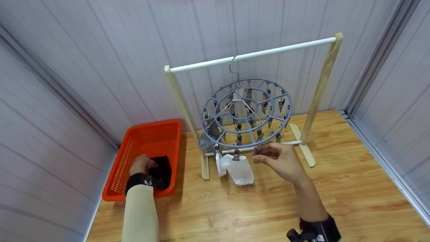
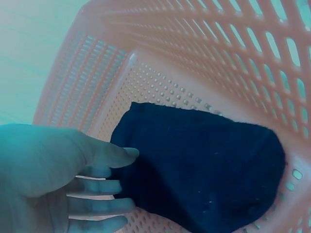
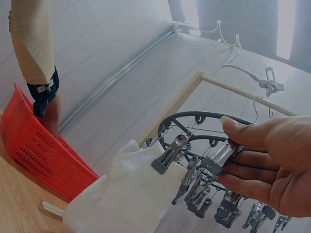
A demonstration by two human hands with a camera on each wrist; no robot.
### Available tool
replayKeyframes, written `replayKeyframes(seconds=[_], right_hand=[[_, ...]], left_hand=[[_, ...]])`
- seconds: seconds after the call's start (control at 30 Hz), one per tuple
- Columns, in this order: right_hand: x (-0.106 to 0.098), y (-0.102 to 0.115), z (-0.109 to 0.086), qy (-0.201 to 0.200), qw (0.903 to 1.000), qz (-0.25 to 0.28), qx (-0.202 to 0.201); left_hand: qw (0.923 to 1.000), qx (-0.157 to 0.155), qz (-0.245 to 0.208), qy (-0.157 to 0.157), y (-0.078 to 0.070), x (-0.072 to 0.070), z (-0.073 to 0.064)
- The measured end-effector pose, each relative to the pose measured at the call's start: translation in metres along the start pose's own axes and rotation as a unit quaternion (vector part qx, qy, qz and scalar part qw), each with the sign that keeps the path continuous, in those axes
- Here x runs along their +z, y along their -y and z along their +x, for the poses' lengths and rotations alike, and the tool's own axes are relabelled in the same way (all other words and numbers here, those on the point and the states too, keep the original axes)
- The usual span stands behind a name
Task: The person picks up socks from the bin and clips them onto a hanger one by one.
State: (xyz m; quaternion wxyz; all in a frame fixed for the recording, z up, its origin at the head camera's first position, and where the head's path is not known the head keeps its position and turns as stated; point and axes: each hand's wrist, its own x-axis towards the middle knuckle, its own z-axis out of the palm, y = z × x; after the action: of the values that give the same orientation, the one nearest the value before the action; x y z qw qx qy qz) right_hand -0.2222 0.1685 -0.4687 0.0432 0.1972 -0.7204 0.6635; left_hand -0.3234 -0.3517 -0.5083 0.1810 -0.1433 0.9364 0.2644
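Note:
My left hand reaches into the orange basket. Its thumb and fairly straight fingers touch the near edge of a black sock-like cloth lying on the basket floor. At the front rim of a round grey clip hanger, my right hand pinches a metal clip between thumb and fingers. No cloth shows in that clip. To its left, a white sock-like cloth hangs from another metal clip. Further left hangs more white cloth.
The hanger hooks over the white bar of a wooden-legged stand on the wood-look floor. Grey cloth hangs at the hanger's left side. Several bare clips dangle from its rings. Panel walls enclose the back and both sides.

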Motion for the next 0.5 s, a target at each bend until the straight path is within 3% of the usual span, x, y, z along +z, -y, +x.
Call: replayKeyframes(seconds=[0.3,0.5], right_hand=[[-0.0003,-0.0011,0.0001,0.005,0.9999,0.009,0.007],[-0.0007,-0.0002,0.0005,0.005,0.9999,0.008,0.008]], left_hand=[[0.9998,-0.013,-0.012,0.005,0.0045,0.0031,0.0006],[0.9995,-0.019,-0.008,-0.025,0.0015,-0.0040,-0.0036]])
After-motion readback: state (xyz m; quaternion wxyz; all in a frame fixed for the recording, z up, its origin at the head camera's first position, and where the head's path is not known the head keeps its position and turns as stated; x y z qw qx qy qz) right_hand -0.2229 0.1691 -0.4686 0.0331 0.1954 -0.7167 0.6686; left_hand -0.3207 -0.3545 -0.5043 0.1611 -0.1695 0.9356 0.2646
